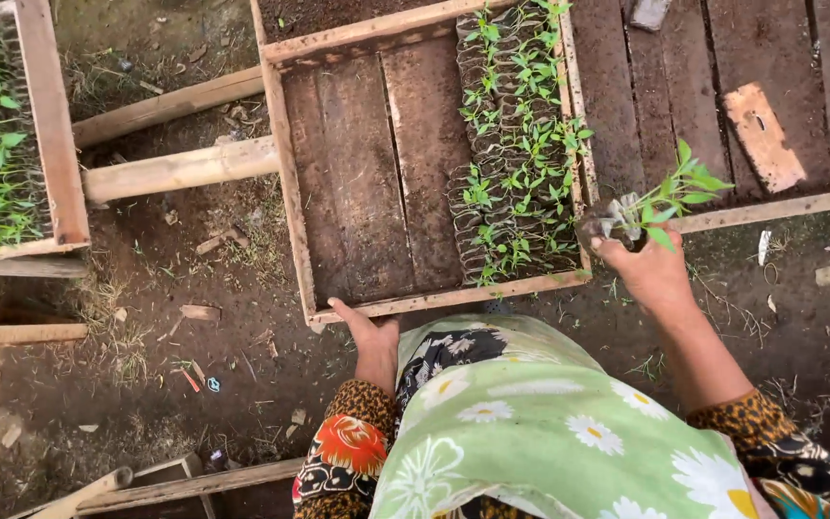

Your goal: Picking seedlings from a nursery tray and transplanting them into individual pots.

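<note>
We saw the wooden tray [357, 183], seedling pots [516, 163] packed along its right edge, steadied by the left hand [369, 336], fingers together, pressing its front rail. The right hand [647, 269], fingers clamped round a bagged seedling [660, 202] just off the tray's front right corner, could have crushed the stem or spilled soil if squeezed or tilted.

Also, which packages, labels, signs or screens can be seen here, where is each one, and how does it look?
No labels, signs or screens are visible.
Seedling bags: small dark soil-filled sleeves in rows, right part of the wooden tray, each with a green sprout.
Single seedling bag: dark, with a leafy green plant, held in the right hand beside the tray.
Left hand: resting on the tray's near edge.
</note>
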